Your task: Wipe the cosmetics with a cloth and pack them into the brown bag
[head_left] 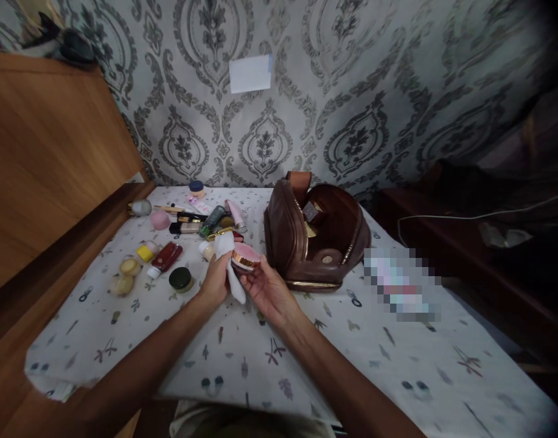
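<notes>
The tabletop (242,359) is carrying loose cosmetics (167,257), with the brown bag (283,243) gaping nearby. The person's left hand (216,281) is pinching a white cloth (236,289); the right hand (272,295)'s grip is closing snugly on the pink compact (246,257) between them. Overall progress isn't really showing, tbh.

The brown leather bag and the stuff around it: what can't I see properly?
All in the head view:
Brown leather bag, its bottom: hidden by its sides.
Left hand, some fingertips: behind the white cloth.
Thing at right: blurred into squares.
Dark red bottle, its label: too small.
</notes>
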